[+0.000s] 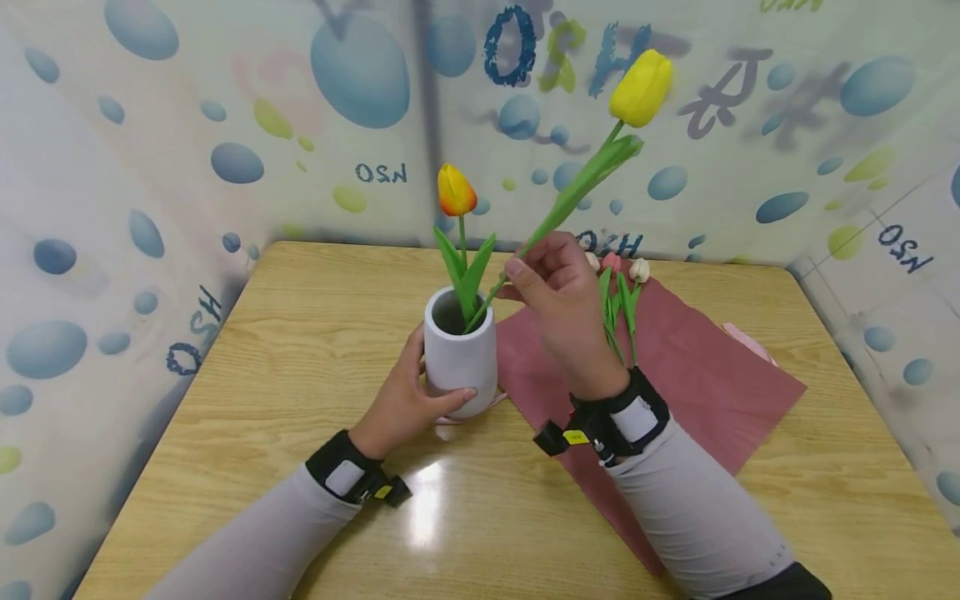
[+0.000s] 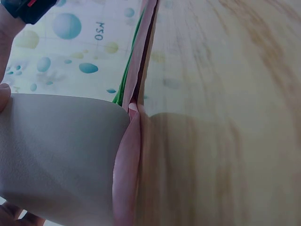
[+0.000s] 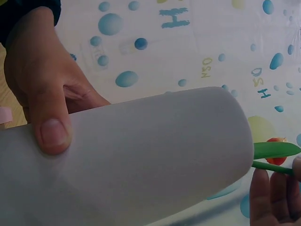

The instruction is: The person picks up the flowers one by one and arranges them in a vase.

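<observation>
A white vase (image 1: 462,367) stands upright at mid-table, and my left hand (image 1: 408,396) grips its lower part, thumb across the front. Inside it is an orange-yellow tulip (image 1: 457,192) with green leaves. My right hand (image 1: 562,304) pinches the stem of a yellow tulip (image 1: 641,88), which leans up to the right with its lower end inside the vase mouth. In the right wrist view the left hand's thumb presses the vase (image 3: 155,155), while the right hand's fingers (image 3: 277,193) hold the green stem at the rim. The left wrist view shows the vase (image 2: 61,155) close up.
Dark pink wrapping paper (image 1: 697,367) lies on the right half of the wooden table (image 1: 300,333). Several pink and white tulips (image 1: 622,292) rest on the paper, partly behind the right hand. A patterned curtain (image 1: 360,75) hangs behind the table.
</observation>
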